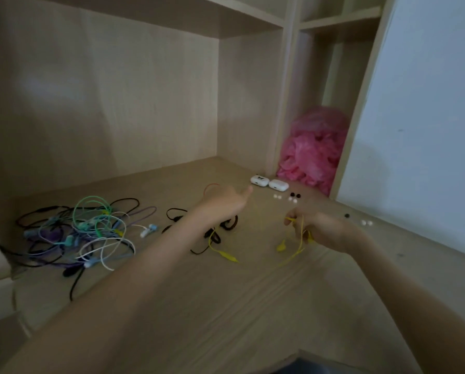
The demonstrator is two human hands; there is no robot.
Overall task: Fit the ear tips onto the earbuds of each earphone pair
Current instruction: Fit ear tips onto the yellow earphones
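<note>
Dim view with a warm, brownish cast. The brightest area is the pale wall (pixel 420 103) at right; a faint light patch lies on the shelf unit's back panel (pixel 91 103). Shadows on the bench (pixel 226 306) are soft and diffuse. Everything is soft; the left hand (pixel 223 203), right hand (pixel 317 228) and the yellow earphone cord (pixel 227 255) it grips smear with motion blur. Wide-angle distortion bends the shelf edges (pixel 253 32) and stretches the lower corners.
</note>
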